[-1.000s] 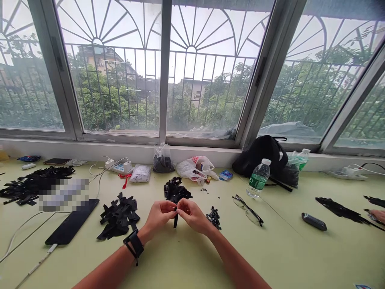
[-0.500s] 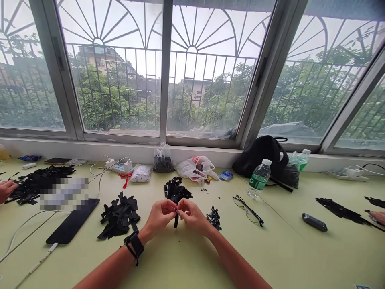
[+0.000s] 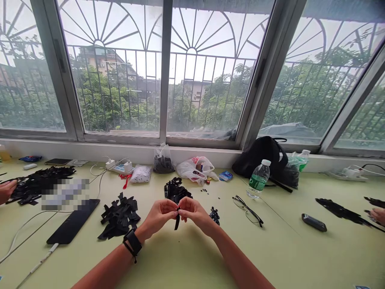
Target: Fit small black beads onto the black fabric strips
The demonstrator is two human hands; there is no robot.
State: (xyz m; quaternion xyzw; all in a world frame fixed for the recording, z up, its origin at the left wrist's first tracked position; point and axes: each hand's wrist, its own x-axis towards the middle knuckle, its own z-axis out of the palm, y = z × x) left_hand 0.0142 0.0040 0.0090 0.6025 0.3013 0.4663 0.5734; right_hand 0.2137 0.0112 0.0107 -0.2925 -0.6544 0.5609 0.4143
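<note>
Between the fingertips of both hands, over the middle of the table, is a short black fabric strip (image 3: 177,222) whose lower end hangs down. My left hand (image 3: 160,216) pinches it from one side. My right hand (image 3: 194,212) pinches it from the other, fingertips touching or nearly so. Whether a small part sits on the strip is hidden by the fingers. Just beyond the hands lies a heap of black pieces (image 3: 175,188). Left of my left wrist is a pile of flat black strips (image 3: 119,216). Small dark round pieces (image 3: 214,215) lie beside my right hand, partly covered by it.
Eyeglasses (image 3: 248,210) and a water bottle (image 3: 259,178) stand to the right, with a black case (image 3: 314,222) farther over. A phone (image 3: 73,222) on a cable lies left. Bags (image 3: 197,169) line the window side. Other people's hands (image 3: 7,191) show at both edges.
Both hands have shifted slightly, and the right hand now covers more of the small round pieces. The strip's hanging end sits a little lower and farther right.
</note>
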